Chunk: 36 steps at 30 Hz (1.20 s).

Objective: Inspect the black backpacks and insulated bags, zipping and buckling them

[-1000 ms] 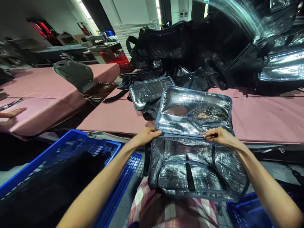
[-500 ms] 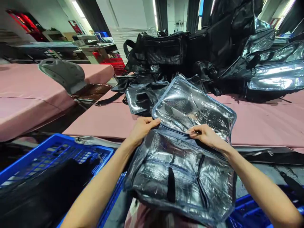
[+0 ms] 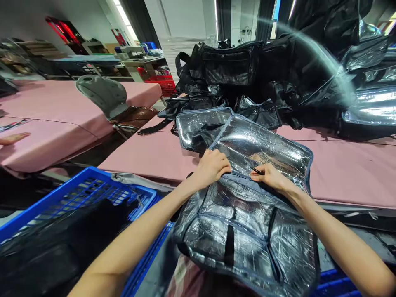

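An insulated bag point(image 3: 247, 222) with a shiny silver foil lining lies opened in front of me, its lid flap point(image 3: 262, 144) folded back onto the pink table. My left hand point(image 3: 214, 167) is closed on the blue-edged seam where flap and body meet. A short way to the right along that seam, my right hand point(image 3: 269, 176) is closed around a small dark pointed tool point(image 3: 256, 170); only its thin tips show, so its kind is unclear. A black strap point(image 3: 229, 245) crosses the bag's lining.
Black bags point(image 3: 227, 62) are piled at the back of the pink table point(image 3: 148, 152), with another foil-lined piece point(image 3: 192, 128) nearer. A blue crate point(image 3: 89, 173) holding black material stands at lower left. Beyond it are a grey chair point(image 3: 102, 93) and another person's hand point(image 3: 14, 138).
My left hand has slid right along the seam, closer to my right hand. Dark tips now show at my right fingers. The view has turned left, and another person's hand has come into sight.
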Available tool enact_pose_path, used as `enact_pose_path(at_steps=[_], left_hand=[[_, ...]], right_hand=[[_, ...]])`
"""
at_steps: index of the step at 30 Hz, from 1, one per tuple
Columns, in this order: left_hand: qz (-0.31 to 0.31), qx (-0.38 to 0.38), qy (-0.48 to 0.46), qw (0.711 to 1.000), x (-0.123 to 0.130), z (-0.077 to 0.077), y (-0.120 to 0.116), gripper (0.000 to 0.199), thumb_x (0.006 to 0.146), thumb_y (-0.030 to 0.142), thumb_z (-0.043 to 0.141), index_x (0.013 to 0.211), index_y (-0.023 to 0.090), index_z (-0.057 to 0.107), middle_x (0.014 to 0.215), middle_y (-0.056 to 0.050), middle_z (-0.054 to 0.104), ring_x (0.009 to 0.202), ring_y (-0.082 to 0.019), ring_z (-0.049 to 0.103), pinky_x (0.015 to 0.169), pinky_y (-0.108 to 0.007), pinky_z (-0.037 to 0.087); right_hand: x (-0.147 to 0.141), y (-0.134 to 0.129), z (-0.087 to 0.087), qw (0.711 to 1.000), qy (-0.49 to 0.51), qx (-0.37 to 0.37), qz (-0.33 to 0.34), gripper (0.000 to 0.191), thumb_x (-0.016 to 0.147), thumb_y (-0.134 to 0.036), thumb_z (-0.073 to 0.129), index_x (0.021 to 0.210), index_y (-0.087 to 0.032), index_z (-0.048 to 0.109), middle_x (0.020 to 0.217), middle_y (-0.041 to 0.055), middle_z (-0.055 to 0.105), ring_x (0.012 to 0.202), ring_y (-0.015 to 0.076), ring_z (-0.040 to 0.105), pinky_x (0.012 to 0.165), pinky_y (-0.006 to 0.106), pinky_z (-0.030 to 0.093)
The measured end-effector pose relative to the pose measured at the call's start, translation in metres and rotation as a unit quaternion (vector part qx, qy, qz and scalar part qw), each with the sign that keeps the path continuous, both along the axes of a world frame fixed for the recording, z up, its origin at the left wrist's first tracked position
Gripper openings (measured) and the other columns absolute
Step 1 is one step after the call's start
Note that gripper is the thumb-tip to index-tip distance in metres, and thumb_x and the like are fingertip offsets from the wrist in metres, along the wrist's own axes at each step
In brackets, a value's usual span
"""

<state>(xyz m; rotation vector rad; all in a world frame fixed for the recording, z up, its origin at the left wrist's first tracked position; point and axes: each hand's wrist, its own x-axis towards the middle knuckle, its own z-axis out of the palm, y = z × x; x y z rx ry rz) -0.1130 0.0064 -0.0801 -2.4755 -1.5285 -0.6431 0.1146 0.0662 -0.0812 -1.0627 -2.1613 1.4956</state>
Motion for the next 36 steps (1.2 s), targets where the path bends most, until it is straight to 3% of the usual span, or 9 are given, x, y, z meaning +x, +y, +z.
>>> enact_pose_path(at_steps=[3,5,8,10,13,16,19,27,36], left_hand=[[0.034,-0.081,0.024,0.996,0.001,0.008,0.008,0.023,0.09,0.027,0.051,0.073,0.017,0.063,0.077,-0.001,0.062,0.078,-0.018,0.048,0.07,-0.032,0.026],[0.049,-0.118,0.036,0.991,0.001,0.011,0.01,0.024,0.09,0.026,0.05,0.071,0.017,0.063,0.077,-0.001,0.063,0.078,-0.018,0.05,0.068,-0.031,0.025],[0.06,-0.142,0.042,0.987,0.002,0.015,0.01,0.025,0.089,0.025,0.049,0.072,0.016,0.064,0.079,-0.002,0.064,0.08,-0.019,0.051,0.069,-0.031,0.025],[0.064,-0.141,0.043,0.987,0.003,0.015,0.01,0.025,0.09,0.025,0.048,0.073,0.016,0.065,0.079,-0.002,0.064,0.08,-0.019,0.051,0.069,-0.031,0.024],[0.065,-0.133,0.046,0.988,0.004,0.014,0.009,0.026,0.089,0.026,0.049,0.071,0.017,0.064,0.076,-0.002,0.063,0.078,-0.019,0.051,0.069,-0.031,0.024],[0.064,-0.121,0.041,0.99,0.005,0.013,0.009,0.026,0.089,0.026,0.049,0.07,0.017,0.063,0.075,-0.002,0.062,0.077,-0.018,0.05,0.069,-0.031,0.025],[0.062,-0.115,0.038,0.991,0.005,0.012,0.009,0.025,0.089,0.026,0.049,0.07,0.016,0.063,0.076,-0.002,0.062,0.076,-0.018,0.05,0.07,-0.031,0.025],[0.062,-0.111,0.036,0.991,0.004,0.01,0.009,0.025,0.088,0.024,0.048,0.069,0.017,0.063,0.076,-0.002,0.063,0.078,-0.019,0.051,0.069,-0.031,0.025],[0.072,-0.123,0.035,0.989,0.006,0.012,0.008,0.023,0.089,0.026,0.05,0.073,0.016,0.064,0.079,-0.002,0.064,0.081,-0.019,0.051,0.071,-0.032,0.026]], right_hand=[[0.0,0.001,-0.007,0.997,-0.03,0.072,-0.003,0.022,0.069,-0.037,0.063,0.064,-0.015,0.058,0.061,-0.0008,0.055,0.058,0.0129,0.048,0.057,0.026,0.033],[0.0,-0.002,-0.007,0.979,-0.062,0.193,-0.023,0.023,0.071,-0.039,0.065,0.082,-0.018,0.064,0.078,0.0014,0.064,0.071,0.0175,0.056,0.064,0.028,0.038],[-0.002,-0.008,-0.003,0.896,-0.097,0.433,-0.033,0.037,0.078,-0.042,0.062,0.108,-0.021,0.058,0.1,0.0051,0.064,0.085,0.0209,0.057,0.07,0.031,0.039],[-0.005,-0.011,0.001,0.823,-0.116,0.556,-0.01,0.03,0.085,-0.038,0.055,0.108,-0.018,0.057,0.098,0.007,0.064,0.084,0.0207,0.055,0.069,0.031,0.036],[-0.011,-0.011,0.005,0.741,-0.138,0.656,0.027,0.017,0.089,-0.029,0.051,0.096,-0.017,0.061,0.085,0.0055,0.065,0.079,0.0193,0.05,0.066,0.032,0.029],[-0.017,-0.011,0.008,0.706,-0.142,0.692,0.048,0.014,0.088,-0.026,0.052,0.092,-0.018,0.063,0.08,0.0035,0.065,0.077,0.0185,0.047,0.066,0.034,0.025],[-0.021,-0.01,0.009,0.703,-0.15,0.693,0.054,0.014,0.088,-0.025,0.052,0.089,-0.018,0.064,0.079,0.0027,0.065,0.076,0.0182,0.045,0.065,0.033,0.023],[-0.01,-0.008,0.006,0.774,-0.108,0.624,0.025,0.015,0.089,-0.029,0.052,0.087,-0.019,0.064,0.077,0.0016,0.064,0.072,0.0162,0.048,0.064,0.031,0.024],[-0.019,-0.015,0.009,0.678,-0.144,0.719,0.044,0.023,0.093,-0.023,0.044,0.087,-0.018,0.065,0.073,0.0029,0.064,0.069,0.0167,0.043,0.064,0.034,0.023]])
